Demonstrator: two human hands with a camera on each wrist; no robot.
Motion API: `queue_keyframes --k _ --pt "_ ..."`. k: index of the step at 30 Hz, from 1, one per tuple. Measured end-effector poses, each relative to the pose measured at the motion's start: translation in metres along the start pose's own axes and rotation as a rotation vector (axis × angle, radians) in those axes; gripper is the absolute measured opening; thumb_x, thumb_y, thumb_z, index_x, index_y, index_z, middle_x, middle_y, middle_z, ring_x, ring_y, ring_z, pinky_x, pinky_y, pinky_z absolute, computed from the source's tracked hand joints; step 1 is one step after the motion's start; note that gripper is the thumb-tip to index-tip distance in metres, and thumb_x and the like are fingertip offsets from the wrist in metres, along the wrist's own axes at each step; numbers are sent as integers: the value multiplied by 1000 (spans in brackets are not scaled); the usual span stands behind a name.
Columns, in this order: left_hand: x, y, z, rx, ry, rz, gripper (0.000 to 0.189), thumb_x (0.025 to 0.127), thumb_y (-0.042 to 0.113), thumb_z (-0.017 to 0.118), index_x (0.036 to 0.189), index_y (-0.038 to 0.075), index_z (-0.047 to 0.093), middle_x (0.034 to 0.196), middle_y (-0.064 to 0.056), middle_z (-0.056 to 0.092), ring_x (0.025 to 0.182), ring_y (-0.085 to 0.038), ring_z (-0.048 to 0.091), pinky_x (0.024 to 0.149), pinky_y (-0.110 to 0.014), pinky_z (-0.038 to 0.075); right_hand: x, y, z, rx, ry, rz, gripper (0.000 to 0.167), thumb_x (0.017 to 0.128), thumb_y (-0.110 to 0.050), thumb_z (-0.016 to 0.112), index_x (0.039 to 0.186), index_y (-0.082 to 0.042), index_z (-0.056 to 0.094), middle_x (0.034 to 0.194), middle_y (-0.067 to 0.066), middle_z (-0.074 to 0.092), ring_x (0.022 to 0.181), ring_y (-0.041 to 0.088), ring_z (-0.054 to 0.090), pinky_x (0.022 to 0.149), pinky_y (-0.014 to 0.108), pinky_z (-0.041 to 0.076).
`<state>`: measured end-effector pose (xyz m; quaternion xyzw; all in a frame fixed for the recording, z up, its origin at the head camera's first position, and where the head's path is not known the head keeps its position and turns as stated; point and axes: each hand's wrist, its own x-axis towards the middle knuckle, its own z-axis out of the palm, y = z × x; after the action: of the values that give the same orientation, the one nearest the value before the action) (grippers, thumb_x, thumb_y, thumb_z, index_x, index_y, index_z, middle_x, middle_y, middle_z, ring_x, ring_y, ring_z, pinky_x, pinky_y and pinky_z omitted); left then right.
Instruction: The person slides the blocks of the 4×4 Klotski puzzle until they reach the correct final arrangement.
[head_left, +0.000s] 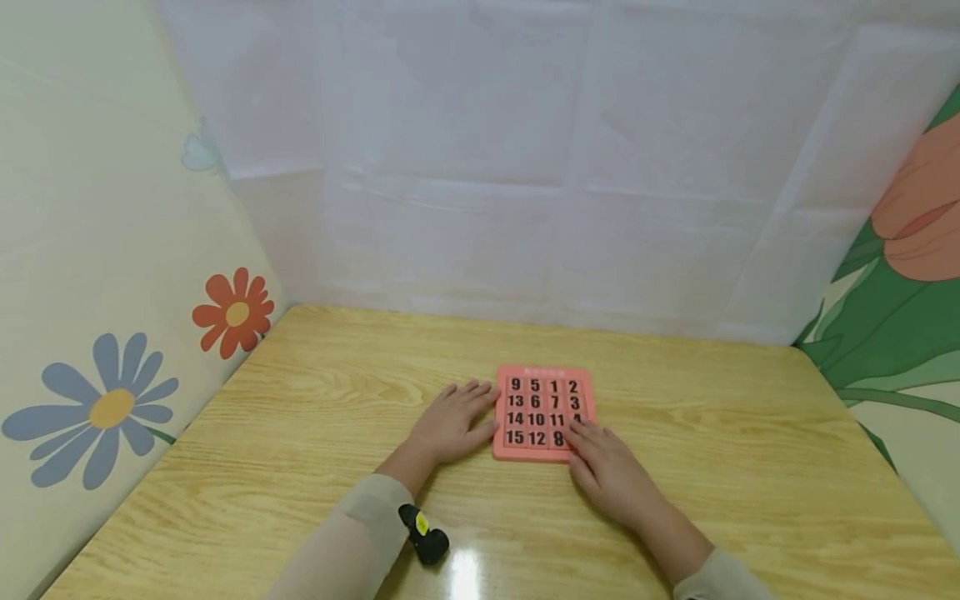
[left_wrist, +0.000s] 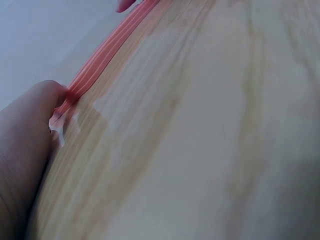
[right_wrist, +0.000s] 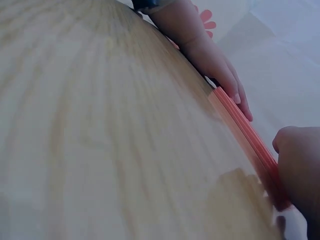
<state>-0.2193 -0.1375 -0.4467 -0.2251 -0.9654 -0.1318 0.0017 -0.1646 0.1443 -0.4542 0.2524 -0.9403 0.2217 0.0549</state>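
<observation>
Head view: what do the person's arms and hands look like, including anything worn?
The left arm wears a pale beige sleeve, the right arm a similar right sleeve; both end short of the hands. The left hand and right hand wear no gloves. Beside the left cuff sits a black device with a rounded end and a yellow patch.

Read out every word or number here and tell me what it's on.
Pink number puzzle, by row:
"9 5 1 2"
"13 6 7 3"
"14 10 11 4", the 4 partly behind right fingers
"15 12 8", last spot covered
Pale lettering on top border: too small to read.
</observation>
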Motion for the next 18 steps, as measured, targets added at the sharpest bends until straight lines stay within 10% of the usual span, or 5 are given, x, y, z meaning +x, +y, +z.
queue_keyframes --k 18 --pt "0 1 0 -6 -3 -4 63 99 50 45 153 18 37 158 -5 36 149 -27 28 125 -49 17 -4 -12 9 -44 -26 -50 44 99 -26 53 139 -7 56 149 8 51 139 27 45 118 47 33"
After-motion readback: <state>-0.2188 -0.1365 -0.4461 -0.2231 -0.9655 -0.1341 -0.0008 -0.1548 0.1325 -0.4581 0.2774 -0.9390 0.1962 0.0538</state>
